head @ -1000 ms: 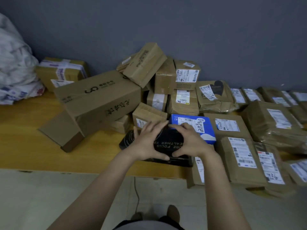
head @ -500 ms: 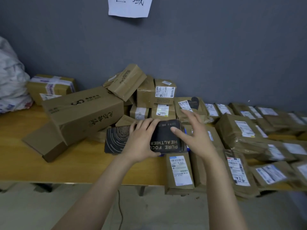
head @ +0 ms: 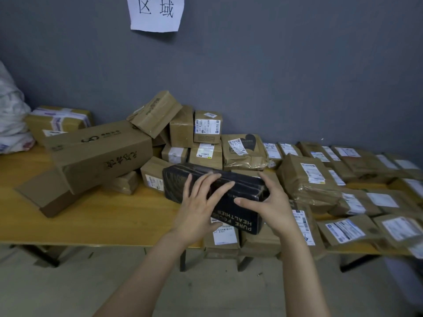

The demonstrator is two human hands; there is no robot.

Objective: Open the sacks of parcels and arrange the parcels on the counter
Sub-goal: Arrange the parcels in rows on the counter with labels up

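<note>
black box (head: 183, 184): stiff cardboard, probably light imo, wrap looks slick. left hand (head: 201, 203) pinches top edge, right hand (head: 273, 202) wraps right end. safer grabbing both ends.

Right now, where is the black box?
Head view, centre: the black box is held between the left hand and right hand, right of the large carton.

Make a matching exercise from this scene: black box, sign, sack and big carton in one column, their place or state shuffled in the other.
1 black box
2 sign
3 sack
4 big carton

A on the wall
B brown, tilted
C gripped by the left hand and right hand
D white, at the far left

Pairs: 1-C, 2-A, 3-D, 4-B
</note>
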